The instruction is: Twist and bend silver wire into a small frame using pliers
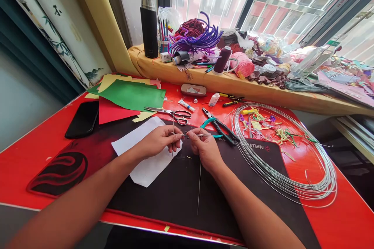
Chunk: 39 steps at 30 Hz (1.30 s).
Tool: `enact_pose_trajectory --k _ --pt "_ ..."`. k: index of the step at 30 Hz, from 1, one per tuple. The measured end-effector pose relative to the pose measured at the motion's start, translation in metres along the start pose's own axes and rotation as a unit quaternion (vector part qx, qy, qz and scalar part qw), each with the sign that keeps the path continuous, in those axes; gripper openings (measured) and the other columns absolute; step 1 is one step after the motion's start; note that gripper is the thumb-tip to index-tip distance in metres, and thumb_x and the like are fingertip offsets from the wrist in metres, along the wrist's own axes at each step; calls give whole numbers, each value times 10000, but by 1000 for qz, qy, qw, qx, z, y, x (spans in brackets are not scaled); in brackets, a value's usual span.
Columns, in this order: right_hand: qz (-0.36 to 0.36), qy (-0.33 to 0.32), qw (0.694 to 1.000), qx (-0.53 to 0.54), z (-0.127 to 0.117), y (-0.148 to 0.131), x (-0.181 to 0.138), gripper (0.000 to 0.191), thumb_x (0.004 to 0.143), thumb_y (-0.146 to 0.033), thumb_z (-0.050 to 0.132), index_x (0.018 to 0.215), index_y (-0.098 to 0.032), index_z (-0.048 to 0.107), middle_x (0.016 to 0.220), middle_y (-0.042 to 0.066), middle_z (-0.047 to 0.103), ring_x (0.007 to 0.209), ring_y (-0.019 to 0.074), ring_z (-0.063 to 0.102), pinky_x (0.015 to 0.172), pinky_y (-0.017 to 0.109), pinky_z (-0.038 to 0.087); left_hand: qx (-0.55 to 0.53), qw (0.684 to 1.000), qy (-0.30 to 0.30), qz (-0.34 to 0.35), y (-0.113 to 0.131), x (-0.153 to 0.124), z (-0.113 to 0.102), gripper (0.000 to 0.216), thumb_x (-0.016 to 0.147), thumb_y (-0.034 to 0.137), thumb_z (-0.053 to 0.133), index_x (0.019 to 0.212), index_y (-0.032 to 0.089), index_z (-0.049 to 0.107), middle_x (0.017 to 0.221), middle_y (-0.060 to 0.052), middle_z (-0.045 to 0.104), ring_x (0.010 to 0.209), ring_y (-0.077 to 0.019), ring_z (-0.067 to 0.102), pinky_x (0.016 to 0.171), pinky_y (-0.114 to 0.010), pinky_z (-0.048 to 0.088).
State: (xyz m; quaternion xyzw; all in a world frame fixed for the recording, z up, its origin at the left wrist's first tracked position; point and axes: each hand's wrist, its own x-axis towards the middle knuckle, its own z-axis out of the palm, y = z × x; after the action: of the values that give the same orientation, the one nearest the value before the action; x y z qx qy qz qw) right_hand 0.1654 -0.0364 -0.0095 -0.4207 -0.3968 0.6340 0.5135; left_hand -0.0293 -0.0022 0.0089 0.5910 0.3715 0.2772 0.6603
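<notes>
Both my hands meet over the black desk mat (175, 190), pinching thin silver wires (199, 181). My left hand (159, 139) is closed on a wire end near a short upright piece. My right hand (204, 146) is closed on crossed wires; one long straight wire hangs down from it toward the mat's front edge, another runs sideways to the right. A white paper sheet (146, 163) lies under my left hand.
Teal-handled pliers (217, 126) and scissors (172, 113) lie just beyond my hands. A big wire coil (292, 184) sits at right with scraps inside. Coloured paper (131, 95) and a black phone (82, 119) lie at left. A cluttered windowsill (233, 81) holds a flask and thread.
</notes>
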Motion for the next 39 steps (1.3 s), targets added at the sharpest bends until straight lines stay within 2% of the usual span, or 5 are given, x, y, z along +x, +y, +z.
enact_pose_trajectory --k 10,15,19,25,39 --pt "7 -39 997 -63 1 -2 -4 382 819 -513 816 814 -187 617 539 -93 395 469 68 260 456 237 168 8 999 -12 -30 4 -2 -1 366 850 506 755 913 157 664 748 -35 716 608 -140 644 523 -233 462" --pt "17 -14 999 -26 2 0 -3 384 796 -502 836 833 -192 612 536 -102 378 460 61 224 448 236 142 20 1000 -7 -17 5 -2 -2 363 846 481 768 959 141 712 856 -72 759 652 -145 671 595 -256 526" --pt "21 11 1000 -15 2 2 -2 390 779 -499 849 848 -192 619 551 -97 378 464 62 237 446 239 137 31 999 15 -11 3 -1 -1 353 832 458 774 969 136 729 811 -60 748 619 -143 659 571 -258 529" --pt "23 7 1000 -4 1 2 -3 380 788 -490 843 856 -186 627 558 -95 368 474 62 235 452 235 138 65 997 30 11 0 -1 2 317 838 418 759 985 137 756 774 -51 737 593 -127 637 561 -242 512" --pt "2 1 1000 -22 2 4 -3 377 832 -519 798 868 -178 642 573 -87 389 470 60 268 450 232 157 15 999 33 12 2 0 1 292 846 391 758 972 137 689 763 -47 736 599 -133 650 551 -242 515"
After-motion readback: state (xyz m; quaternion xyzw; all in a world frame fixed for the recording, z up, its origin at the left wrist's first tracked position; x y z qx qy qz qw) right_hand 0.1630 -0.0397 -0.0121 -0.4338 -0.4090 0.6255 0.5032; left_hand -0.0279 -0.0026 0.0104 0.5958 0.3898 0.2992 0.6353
